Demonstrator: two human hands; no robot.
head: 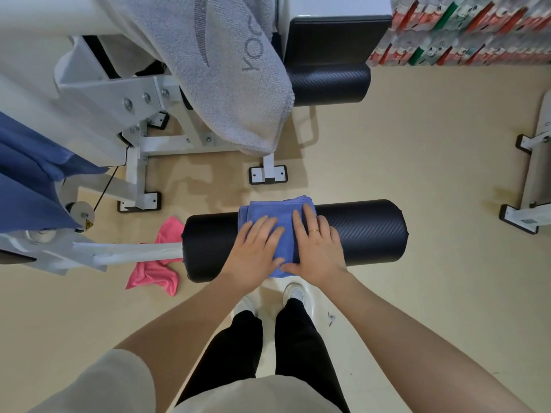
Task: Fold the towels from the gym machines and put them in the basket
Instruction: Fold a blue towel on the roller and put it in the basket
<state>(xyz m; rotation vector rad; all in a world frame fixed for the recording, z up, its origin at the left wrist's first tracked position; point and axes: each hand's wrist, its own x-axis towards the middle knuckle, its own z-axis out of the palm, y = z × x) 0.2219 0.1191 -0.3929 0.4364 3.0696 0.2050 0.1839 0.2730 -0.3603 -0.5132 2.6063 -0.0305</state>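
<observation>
open beige floor [402, 150] lies right of and beyond the near black roller pad [357, 231]; to the left, the white machine frame [140, 138], its draped grey towel [238, 84] and a pink towel [158, 272] crowd the passage.

Four towels show: one folded blue terry towel [275, 211] at frame centre, one large grey woven towel [235, 70] at upper centre, one crumpled pink cloth towel [158, 272] at lower left, and one dark blue draped towel [26, 180] at the left edge. Two black cylindrical foam roller pads appear, one [366, 231] at centre and one [331, 84] above it. Two bare hands show, the left hand [253, 251] and the right hand [316, 248], at centre.
</observation>
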